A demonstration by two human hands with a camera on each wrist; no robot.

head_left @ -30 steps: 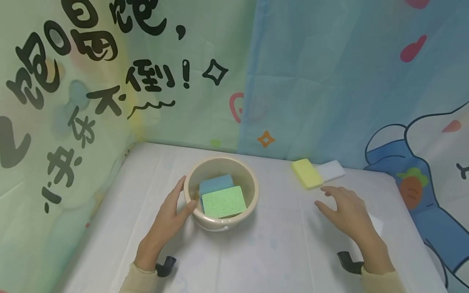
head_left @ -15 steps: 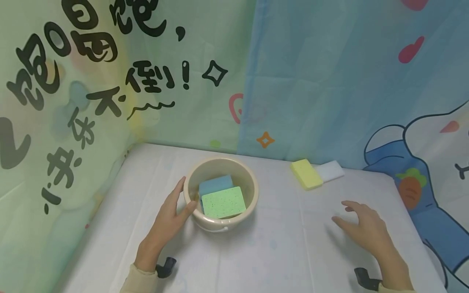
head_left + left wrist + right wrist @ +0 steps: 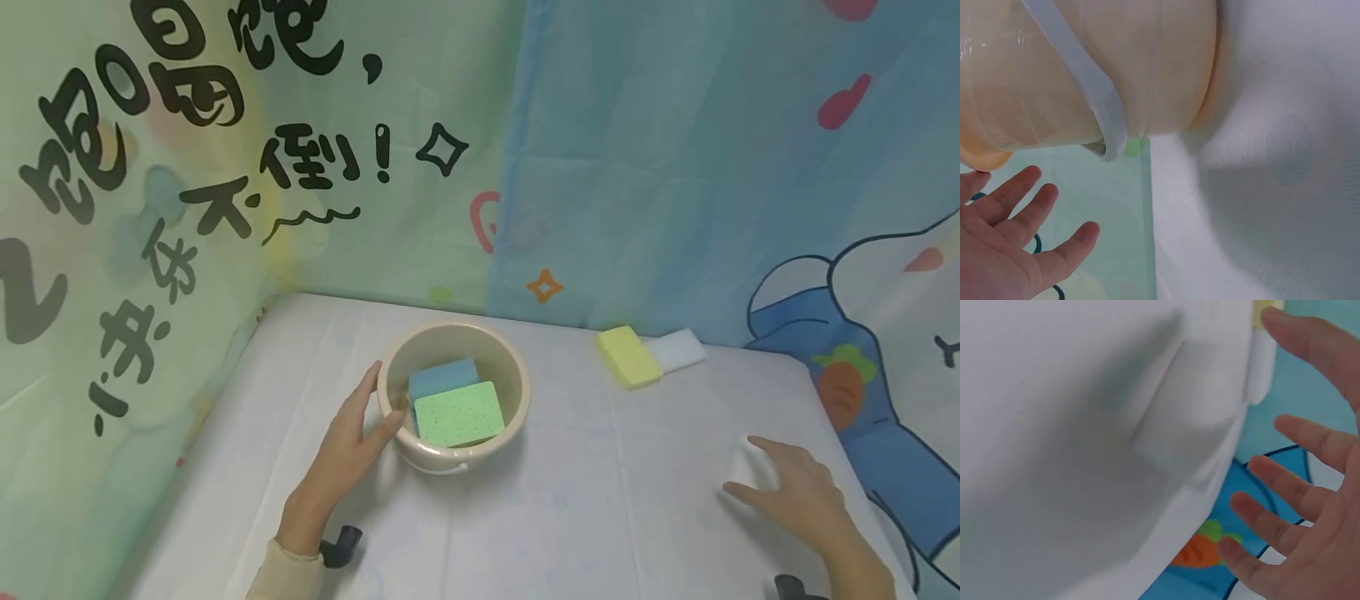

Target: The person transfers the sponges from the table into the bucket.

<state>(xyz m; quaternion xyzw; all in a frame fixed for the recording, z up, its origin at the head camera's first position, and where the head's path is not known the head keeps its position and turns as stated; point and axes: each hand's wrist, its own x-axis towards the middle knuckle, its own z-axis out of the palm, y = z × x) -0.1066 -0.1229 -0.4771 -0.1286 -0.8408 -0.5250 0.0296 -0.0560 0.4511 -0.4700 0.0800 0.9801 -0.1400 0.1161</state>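
A cream bucket point(image 3: 513, 417) with a white handle point(image 3: 1094, 87) stands on the table, holding a blue sponge point(image 3: 442, 379) and a speckled green sponge point(image 3: 460, 414). My left hand point(image 3: 347, 454) touches the bucket's left rim, its fingers fairly straight and spread in the left wrist view. Over the table's right side hovers my right hand point(image 3: 806, 493), fingers apart and nothing in them. Just by its thumb and fingers lies a flat white sponge-like block point(image 3: 1185, 406), partly covered by the hand in the head view.
A yellow sponge point(image 3: 628, 357) and another white block point(image 3: 677, 350) lie together at the table's back edge. A printed curtain point(image 3: 637, 167) hangs behind and along the left side. The white table point(image 3: 555, 517) ends in a slanting right edge.
My right hand has moved away from beside the yellow sponge, rightward and toward me, to above the nearer white block. The left hand and the bucket have stayed in place.
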